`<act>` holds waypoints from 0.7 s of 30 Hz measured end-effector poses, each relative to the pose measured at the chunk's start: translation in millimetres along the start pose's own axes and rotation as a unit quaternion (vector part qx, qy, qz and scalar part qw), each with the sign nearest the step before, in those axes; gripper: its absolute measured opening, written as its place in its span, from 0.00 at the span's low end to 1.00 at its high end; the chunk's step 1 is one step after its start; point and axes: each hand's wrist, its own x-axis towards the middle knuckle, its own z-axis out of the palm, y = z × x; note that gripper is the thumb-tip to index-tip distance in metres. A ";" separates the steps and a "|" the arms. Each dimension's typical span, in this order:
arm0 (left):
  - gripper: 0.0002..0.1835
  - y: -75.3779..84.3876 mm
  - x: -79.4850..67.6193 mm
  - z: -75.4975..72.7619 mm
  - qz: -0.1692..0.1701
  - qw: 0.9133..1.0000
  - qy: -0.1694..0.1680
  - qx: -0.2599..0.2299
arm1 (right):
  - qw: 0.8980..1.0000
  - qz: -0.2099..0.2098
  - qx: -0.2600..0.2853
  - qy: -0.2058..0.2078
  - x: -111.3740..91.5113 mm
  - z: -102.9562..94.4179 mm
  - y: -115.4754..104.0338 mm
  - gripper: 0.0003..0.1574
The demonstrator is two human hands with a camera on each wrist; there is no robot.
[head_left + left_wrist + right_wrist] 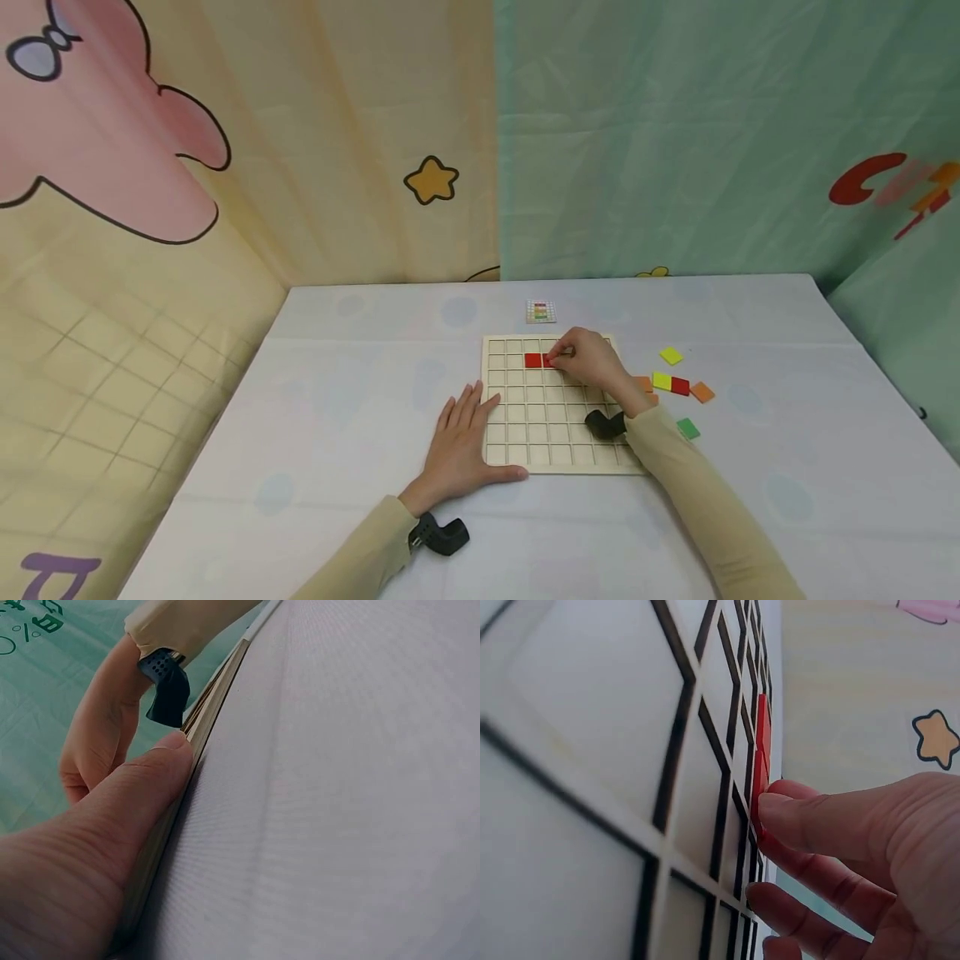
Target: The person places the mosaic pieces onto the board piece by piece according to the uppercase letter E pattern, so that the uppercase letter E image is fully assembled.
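A pale grid board [538, 433] lies on the table, its cells marked off by raised lines. In its second row from the far side sits a red square tile [532, 360]. My right hand [592, 360] pinches another red tile [759, 780] between thumb and fingertips at the cell just right of the first one; the fingers partly cover it. My left hand [459, 450] rests with spread fingers at the board's left edge, its thumb along the near edge. Close up in the left wrist view, the thumb [142, 780] lies against the board's side.
Right of the board lie loose tiles: yellow [671, 356], red [679, 387], orange [702, 392] and green [687, 428], some partly behind the right forearm. A small card [541, 312] with a coloured grid pattern lies beyond the board. Printed curtains [360, 142] hang behind the table.
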 end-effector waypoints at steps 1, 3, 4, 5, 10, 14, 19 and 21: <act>0.60 0.0 0.2 0.1 0.001 1.000 0.000 -0.001 | 1.000 -0.004 -0.004 -0.001 -1.3 -0.4 0.7 0.04; 0.60 0.2 0.7 0.2 -0.003 1.000 -0.005 0.002 | 1.000 -0.017 -0.010 -0.007 -5.4 -2.2 1.6 0.05; 0.60 0.2 0.9 0.3 -0.004 1.000 -0.007 0.003 | 0.999 -0.027 -0.013 -0.011 -7.8 -3.4 2.4 0.06; 0.61 0.4 1.0 0.4 -0.007 1.000 -0.011 0.003 | 0.999 -0.041 -0.014 -0.017 -10.4 -4.7 3.8 0.08; 0.60 1.1 2.2 0.9 -0.011 1.000 -0.021 0.002 | 0.994 -0.092 0.023 -0.047 -31.5 -19.0 18.6 0.15; 0.60 1.1 2.0 1.3 -0.007 1.000 -0.017 -0.001 | 0.998 -0.059 0.030 -0.022 -55.6 -41.4 36.4 0.14; 0.60 0.7 1.4 1.5 -0.003 1.000 -0.006 -0.001 | 0.999 0.002 -0.030 -0.013 -76.8 -73.7 59.2 0.13; 0.60 0.3 1.1 1.7 -0.006 1.000 -0.007 0.001 | 0.998 0.017 -0.052 -0.028 -80.7 -84.6 67.2 0.15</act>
